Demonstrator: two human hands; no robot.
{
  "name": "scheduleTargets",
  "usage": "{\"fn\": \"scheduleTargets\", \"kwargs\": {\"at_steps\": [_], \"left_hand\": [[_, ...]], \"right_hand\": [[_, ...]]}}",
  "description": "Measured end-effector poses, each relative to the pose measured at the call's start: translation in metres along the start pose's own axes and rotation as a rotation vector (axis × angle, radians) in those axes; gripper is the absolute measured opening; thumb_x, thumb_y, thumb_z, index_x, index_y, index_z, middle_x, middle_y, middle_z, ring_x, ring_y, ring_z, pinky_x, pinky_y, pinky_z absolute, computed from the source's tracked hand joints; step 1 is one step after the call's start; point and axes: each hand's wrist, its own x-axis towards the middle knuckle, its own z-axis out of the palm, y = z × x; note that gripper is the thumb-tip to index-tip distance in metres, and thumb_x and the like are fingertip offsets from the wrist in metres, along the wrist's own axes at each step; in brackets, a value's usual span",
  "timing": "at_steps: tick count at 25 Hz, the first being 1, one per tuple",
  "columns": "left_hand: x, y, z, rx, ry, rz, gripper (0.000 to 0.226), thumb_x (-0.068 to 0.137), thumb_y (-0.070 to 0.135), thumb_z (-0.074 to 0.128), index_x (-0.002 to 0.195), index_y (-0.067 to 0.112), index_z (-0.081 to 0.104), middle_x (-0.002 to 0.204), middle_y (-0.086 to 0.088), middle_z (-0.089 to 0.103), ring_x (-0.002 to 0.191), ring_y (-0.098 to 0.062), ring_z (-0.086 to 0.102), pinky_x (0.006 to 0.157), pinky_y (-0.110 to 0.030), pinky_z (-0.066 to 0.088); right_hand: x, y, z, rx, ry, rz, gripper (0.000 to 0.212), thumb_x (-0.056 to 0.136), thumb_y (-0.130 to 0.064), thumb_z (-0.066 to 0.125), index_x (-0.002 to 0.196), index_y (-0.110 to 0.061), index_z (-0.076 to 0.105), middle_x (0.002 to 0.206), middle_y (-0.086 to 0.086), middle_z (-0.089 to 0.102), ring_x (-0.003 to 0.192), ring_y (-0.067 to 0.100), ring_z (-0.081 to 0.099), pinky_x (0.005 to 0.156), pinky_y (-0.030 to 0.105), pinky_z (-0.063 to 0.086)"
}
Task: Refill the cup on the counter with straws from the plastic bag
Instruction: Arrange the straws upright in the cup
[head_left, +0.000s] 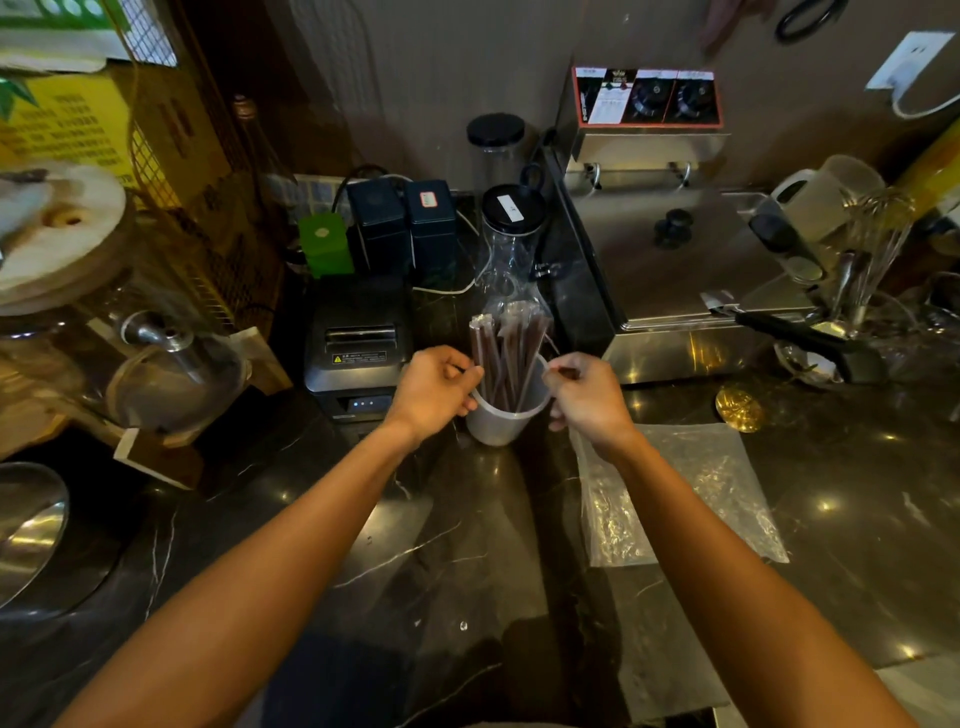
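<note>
A translucent white cup (497, 423) stands on the dark marble counter, mid-frame. Several dark brown wrapped straws (506, 353) stand upright in it and fan out above the rim. My left hand (435, 392) is curled against the cup's left rim, with its fingertips touching the straws. My right hand (587, 397) wraps the cup's right side, and its thumb and forefinger pinch a straw near the rim. The clear plastic bag (680, 493) lies flat on the counter to the right, under my right forearm.
A black receipt printer (358, 345) sits just left of the cup. A steel fryer (670, 244) stands behind on the right, clear jars with black lids (511, 228) behind the cup. A glass dispenser (130, 332) is at left, utensils and a whisk (867, 260) at right.
</note>
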Motion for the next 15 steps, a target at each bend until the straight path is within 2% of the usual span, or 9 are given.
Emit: {"fn": "scheduleTargets", "kwargs": {"at_steps": [5,10,15], "left_hand": [[0.039,0.013,0.011,-0.024,0.036,-0.038,0.022,0.098,0.014,0.067,0.118,0.005,0.066,0.074,-0.006,0.072,0.072,-0.022,0.073,0.073,-0.034,0.063],[0.064,0.014,0.015,-0.04,0.037,-0.04,0.025,0.099,0.014,0.066,0.122,0.003,0.065,0.084,-0.016,0.076,0.082,-0.032,0.077,0.079,-0.039,0.065],[0.066,0.003,0.021,-0.102,0.021,-0.082,0.028,0.102,0.015,0.061,0.128,0.004,0.059,0.082,-0.01,0.072,0.079,-0.028,0.076,0.071,-0.03,0.064]], "right_hand": [[0.034,-0.014,-0.005,0.053,0.034,0.028,0.011,0.106,-0.011,0.054,0.114,-0.015,0.061,0.075,0.008,0.062,0.062,0.012,0.061,0.045,0.018,0.054],[0.064,-0.011,-0.004,0.019,0.069,0.004,0.013,0.104,-0.009,0.056,0.111,-0.018,0.062,0.076,0.004,0.063,0.064,0.012,0.063,0.05,0.023,0.056],[0.07,-0.001,0.0,-0.039,0.04,-0.043,0.019,0.106,-0.014,0.054,0.121,-0.018,0.064,0.084,0.001,0.066,0.069,0.011,0.065,0.053,0.019,0.056]]}}
